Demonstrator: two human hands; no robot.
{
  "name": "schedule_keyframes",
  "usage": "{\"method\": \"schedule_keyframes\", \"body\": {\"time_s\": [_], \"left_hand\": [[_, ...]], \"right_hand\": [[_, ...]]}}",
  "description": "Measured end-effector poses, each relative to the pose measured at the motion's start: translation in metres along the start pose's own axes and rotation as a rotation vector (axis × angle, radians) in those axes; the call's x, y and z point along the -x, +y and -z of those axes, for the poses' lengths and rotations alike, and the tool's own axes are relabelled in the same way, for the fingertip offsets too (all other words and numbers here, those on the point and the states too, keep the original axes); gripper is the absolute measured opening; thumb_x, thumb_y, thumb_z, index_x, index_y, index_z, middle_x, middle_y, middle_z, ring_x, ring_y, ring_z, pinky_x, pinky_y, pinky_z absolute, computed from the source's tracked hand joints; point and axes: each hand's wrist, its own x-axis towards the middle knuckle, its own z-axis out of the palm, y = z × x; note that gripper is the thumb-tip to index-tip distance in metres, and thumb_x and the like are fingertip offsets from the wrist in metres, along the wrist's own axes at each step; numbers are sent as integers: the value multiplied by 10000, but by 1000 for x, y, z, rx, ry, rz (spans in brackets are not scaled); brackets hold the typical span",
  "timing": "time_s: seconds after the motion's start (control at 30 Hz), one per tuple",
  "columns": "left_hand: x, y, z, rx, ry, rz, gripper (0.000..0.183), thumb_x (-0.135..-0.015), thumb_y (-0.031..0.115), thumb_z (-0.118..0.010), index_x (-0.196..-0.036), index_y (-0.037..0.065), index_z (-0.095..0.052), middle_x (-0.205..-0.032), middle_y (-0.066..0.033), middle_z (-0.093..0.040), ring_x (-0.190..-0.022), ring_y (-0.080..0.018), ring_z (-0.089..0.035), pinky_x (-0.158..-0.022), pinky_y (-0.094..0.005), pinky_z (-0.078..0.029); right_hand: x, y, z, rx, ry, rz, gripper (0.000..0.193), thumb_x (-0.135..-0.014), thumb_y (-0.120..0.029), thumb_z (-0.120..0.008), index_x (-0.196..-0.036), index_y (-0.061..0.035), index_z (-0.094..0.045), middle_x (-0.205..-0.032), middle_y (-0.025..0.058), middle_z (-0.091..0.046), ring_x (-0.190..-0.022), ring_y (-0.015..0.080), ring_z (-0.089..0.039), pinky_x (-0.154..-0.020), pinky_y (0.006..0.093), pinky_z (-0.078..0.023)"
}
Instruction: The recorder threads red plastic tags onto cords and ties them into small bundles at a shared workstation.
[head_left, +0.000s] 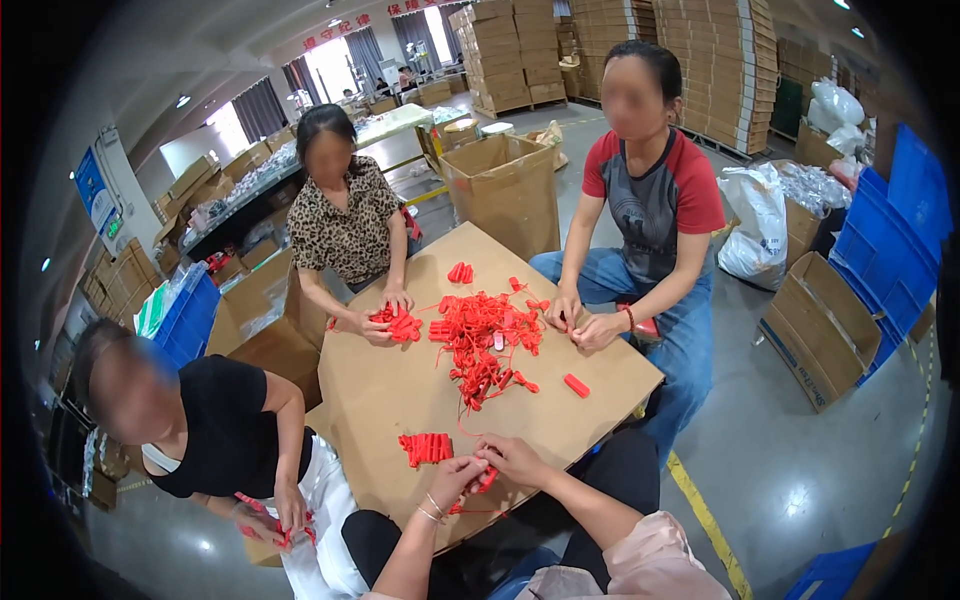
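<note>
Tall open-topped brown cardboard box [505, 208], upper centre. Stacked brown cardboard cartons [715, 75], upper right. Bulging white sack [752, 235], right. Blue plastic crates [882, 265], far right; open brown carton [815, 335] beside them. Dark grey curtains [260, 110], upper left. Yellow floor stripe [708, 525], lower right.

The tabletop [370, 400] has the smooth, matt look of brown board. The red bundles [475, 322] on it look like soft cord, with little shine. A carton [485, 195] behind is plain matt cardboard; the white sack [750, 235] looks like crinkled plastic, and the blue crates [880, 265] like smooth, hard plastic. The floor [790, 500] is smooth and glossy, mirroring the lights. The person's pink sleeve [665, 565] is softly creased cloth.
</note>
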Motion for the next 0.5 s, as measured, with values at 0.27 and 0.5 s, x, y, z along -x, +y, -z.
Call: {"method": "schedule_keyframes", "body": {"time_s": [0.27, 0.5], "left_hand": [[-5, 0, 4, 231, 201, -49, 141, -824, 152, -548, -737, 43, -571, -568, -10, -523, -379, -68, -422, -341, -178, -294], [-6, -12, 9, 81, 461, -113, 215, -813, 165, -551, -634, 48, -573, -504, 11, -480, -360, -51, -382, -321, -192, -252]], "right_hand": [[-5, 8, 3, -618, -106, -356, 186, -895, -210, -463, -925, -31, -504, -721, 29, -588, -624, 75, -577, -564, 201, -464], [-1, 7, 2, -658, -219, -229, 143, -819, -101, -579, -917, 1, -557, -763, 45, -601, -671, 94, -582, -615, 212, -470]]}}
